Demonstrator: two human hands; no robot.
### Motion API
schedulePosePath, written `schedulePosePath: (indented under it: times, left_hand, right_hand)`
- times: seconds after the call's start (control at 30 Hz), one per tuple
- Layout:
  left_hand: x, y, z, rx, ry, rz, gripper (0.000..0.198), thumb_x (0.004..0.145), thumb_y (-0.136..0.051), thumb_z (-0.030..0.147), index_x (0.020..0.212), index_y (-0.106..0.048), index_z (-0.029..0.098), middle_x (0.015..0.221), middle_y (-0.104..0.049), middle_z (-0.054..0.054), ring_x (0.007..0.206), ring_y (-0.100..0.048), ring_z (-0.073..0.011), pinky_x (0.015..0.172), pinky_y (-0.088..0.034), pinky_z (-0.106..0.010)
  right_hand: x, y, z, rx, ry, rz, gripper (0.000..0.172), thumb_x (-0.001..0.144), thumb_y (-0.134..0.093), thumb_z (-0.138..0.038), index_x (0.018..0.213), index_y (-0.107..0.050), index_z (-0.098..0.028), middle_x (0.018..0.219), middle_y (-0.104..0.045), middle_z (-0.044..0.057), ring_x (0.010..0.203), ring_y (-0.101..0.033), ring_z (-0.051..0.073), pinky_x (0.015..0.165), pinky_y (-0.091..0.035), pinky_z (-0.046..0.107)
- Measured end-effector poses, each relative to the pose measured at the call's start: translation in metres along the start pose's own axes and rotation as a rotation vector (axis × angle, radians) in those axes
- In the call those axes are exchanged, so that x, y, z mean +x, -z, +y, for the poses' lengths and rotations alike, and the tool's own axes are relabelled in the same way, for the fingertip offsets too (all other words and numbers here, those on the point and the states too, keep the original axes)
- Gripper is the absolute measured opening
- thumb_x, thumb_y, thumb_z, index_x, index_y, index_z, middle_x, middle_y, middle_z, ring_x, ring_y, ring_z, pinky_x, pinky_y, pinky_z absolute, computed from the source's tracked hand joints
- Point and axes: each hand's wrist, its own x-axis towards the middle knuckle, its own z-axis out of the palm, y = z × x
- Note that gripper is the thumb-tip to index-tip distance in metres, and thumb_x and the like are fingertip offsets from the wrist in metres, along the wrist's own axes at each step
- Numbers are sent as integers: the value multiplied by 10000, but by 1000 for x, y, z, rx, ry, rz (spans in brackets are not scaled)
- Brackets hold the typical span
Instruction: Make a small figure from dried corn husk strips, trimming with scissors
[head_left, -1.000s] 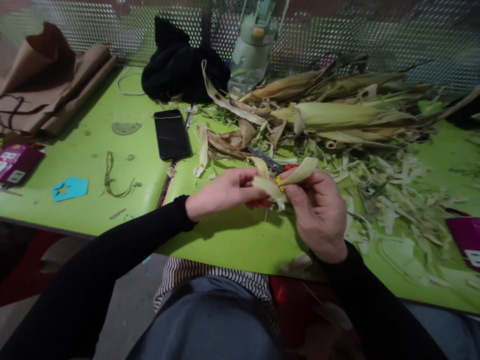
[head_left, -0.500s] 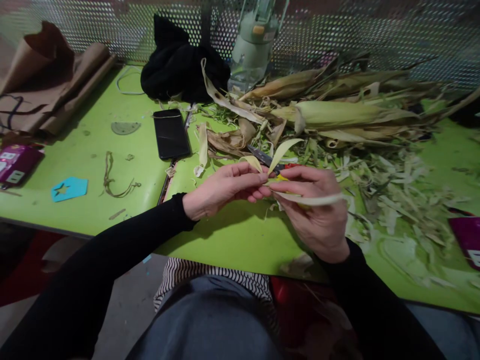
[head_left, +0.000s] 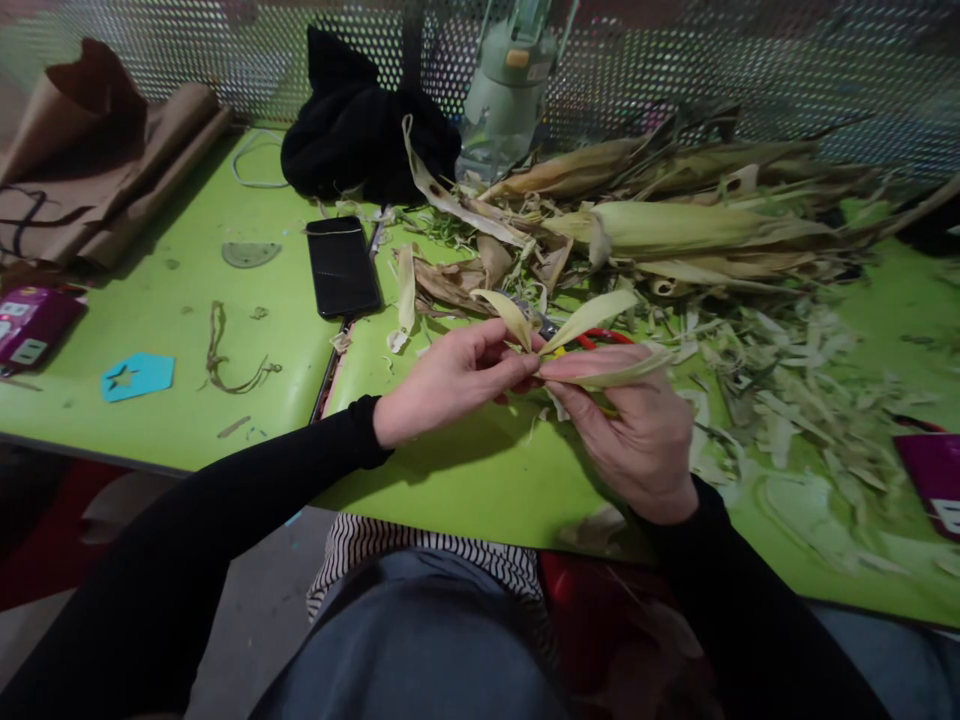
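Observation:
Pale strips of corn husk (head_left: 598, 318) fan out from a point pinched between my two hands, above the green table. My left hand (head_left: 457, 378) is closed, thumb and fingers gripping the gathered base of the strips. From the other side my right hand (head_left: 630, 420) pinches the same base, with one strip lying across its fingers toward the wrist. Just behind the hands lie scissors with red and yellow handles (head_left: 606, 336), partly covered by the husk and fingers. The fingertips hide how the strips are joined.
Whole corn husks (head_left: 682, 228) are heaped at the back right, with shredded husk scraps (head_left: 787, 390) spread in front. A phone (head_left: 342, 268) lies left of centre. Behind stand a bottle (head_left: 501, 95) and black cloth (head_left: 360, 140). Brown paper (head_left: 150, 170) and a blue tag (head_left: 154, 377) are left.
My right hand's fingers have closed in on the strips' base beside the left hand. The upright husk strips have tilted and spread wider, and the strip over my right hand has swung upward.

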Motion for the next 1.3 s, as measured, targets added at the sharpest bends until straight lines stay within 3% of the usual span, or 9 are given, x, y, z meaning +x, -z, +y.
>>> schedulePosePath:
  times: [0.2,0.47,0.6,0.73,0.93,1.07,1.13,1.23,1.3]
  left_hand:
    - [2,2,-9,181,-50,-44,81,901,-569,197,938,-587,127,748,-594,5,662,-545,-89,612,-452,-207]
    - [-2,0,-6,406,-108,11,134,850,-606,203,754,-523,159,668,-511,43,617,-437,-79,574,-347,-214]
    - [-2,-1,-3,331,-56,13,259,843,-674,304,715,-499,162,634,-496,52,586,-431,-70,542,-334,-211]
    - [1,0,-5,73,16,-60,286,863,-684,394,843,-581,128,752,-650,-16,656,-579,-90,636,-471,-228]
    - [-1,1,-6,-95,141,-88,165,919,-631,274,878,-574,123,785,-693,-23,663,-623,-65,675,-517,-209]
    - [-1,2,-1,-66,196,-101,169,912,-627,229,801,-545,131,699,-654,13,587,-583,-44,615,-488,-186]
    - [-1,3,2,-14,216,-83,182,886,-640,195,755,-527,137,641,-610,38,532,-536,-34,557,-444,-173]
    - [-1,4,5,77,247,-85,166,859,-619,133,726,-522,141,606,-562,59,509,-487,-33,514,-389,-166]
    - [-2,4,5,150,227,-140,106,836,-621,108,757,-556,135,627,-557,62,538,-481,-39,535,-392,-172]
  right_hand:
    - [-1,-3,0,-74,7,-22,81,919,-660,-257,932,-719,-203,856,-771,58,772,-694,234,680,-549,369]
    - [1,-6,-9,73,-229,-14,73,870,-700,-206,906,-638,-223,811,-716,-3,676,-668,156,614,-526,279]
    - [-1,-7,-10,40,-251,6,85,864,-691,-189,914,-631,-223,822,-712,2,689,-656,158,631,-535,291]
    - [-3,-7,-10,-33,-201,85,94,871,-698,-185,951,-660,-217,931,-741,43,821,-688,202,730,-567,354]
    - [-9,-15,-5,83,-28,206,377,807,-755,-107,1117,-624,-279,923,-746,16,800,-732,225,756,-615,425]
    - [-14,-17,-2,218,-67,217,677,800,-774,-121,1371,-467,-317,1187,-689,77,795,-756,213,721,-643,392]
    - [-11,-12,-1,197,-51,141,559,820,-760,-138,1306,-536,-299,1124,-713,76,782,-748,215,694,-638,384]
    - [-3,-3,-2,103,128,23,277,873,-687,-111,1094,-649,-274,900,-748,36,788,-712,213,715,-605,389]
    - [2,1,-4,48,234,-7,215,888,-669,-106,1036,-665,-262,904,-741,31,828,-686,207,746,-577,391]
